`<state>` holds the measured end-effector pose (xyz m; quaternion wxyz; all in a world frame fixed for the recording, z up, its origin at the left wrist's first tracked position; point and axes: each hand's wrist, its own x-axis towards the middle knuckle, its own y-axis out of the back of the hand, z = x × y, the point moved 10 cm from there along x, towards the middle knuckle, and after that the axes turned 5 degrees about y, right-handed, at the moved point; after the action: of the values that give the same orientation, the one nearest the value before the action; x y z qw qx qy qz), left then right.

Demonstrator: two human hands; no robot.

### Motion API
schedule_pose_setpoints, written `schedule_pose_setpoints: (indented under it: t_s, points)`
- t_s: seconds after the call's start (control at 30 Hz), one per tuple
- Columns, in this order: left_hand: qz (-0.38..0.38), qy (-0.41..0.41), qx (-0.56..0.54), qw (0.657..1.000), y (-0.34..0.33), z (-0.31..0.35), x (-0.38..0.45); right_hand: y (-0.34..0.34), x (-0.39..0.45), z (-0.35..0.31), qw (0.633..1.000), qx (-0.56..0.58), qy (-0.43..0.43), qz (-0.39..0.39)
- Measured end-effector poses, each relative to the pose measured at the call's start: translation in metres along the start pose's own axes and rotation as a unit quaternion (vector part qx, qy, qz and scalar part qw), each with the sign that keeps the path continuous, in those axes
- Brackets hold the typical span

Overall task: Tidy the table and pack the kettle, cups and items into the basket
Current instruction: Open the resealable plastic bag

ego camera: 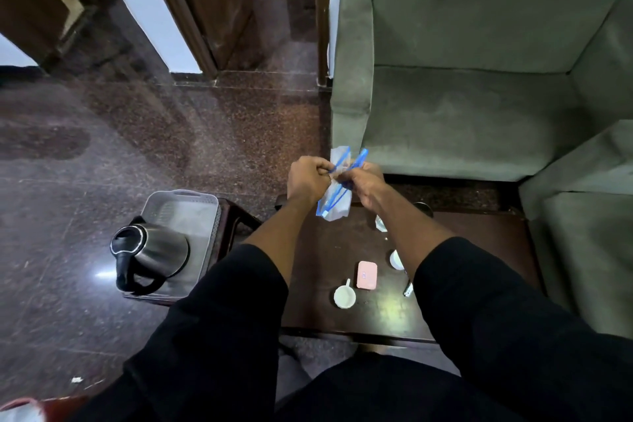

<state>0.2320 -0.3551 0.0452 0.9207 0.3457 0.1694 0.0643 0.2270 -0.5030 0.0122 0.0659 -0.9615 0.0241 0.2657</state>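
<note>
Leftmost, the steel kettle point(150, 252) lies on its side in the grey basket point(181, 205), lid end and black handle pointing toward the near-left rim; the basket sits on a small dark stand beside the table point(329, 284). Next, above the table's far edge, both hands meet on a clear bag point(334, 204) with blue zip strips. The left hand point(306, 178) has its fingers curled tight, pinching the bag's top at one side. The right hand point(363, 181) grips the same top from the other side, fingers curled round it, and the bag's lower end hangs just over the tabletop. Whatever is inside the bag cannot be made out. On the table, nearer the person, a white cup point(344, 295) stands upright with its handle pointing away, a pink box point(367, 274) lies flat just right of it, and a second cup point(396, 259) shows partly behind the right forearm. A green armchair point(472, 79) fills the right side.
</note>
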Motion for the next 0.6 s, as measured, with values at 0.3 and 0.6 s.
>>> schedule_pose_setpoints:
  t_s: [0.3, 0.6]
  points:
    - [0.054, -0.028, 0.127, 0.990, 0.025, -0.001, -0.007, 0.030, -0.019, -0.034, 0.934, -0.312, 0.090, 0.149]
    - [-0.007, -0.113, 0.232, 0.966, -0.006, 0.013, -0.016, 0.000, -0.028, -0.040, 0.859, -0.452, 0.232, 0.060]
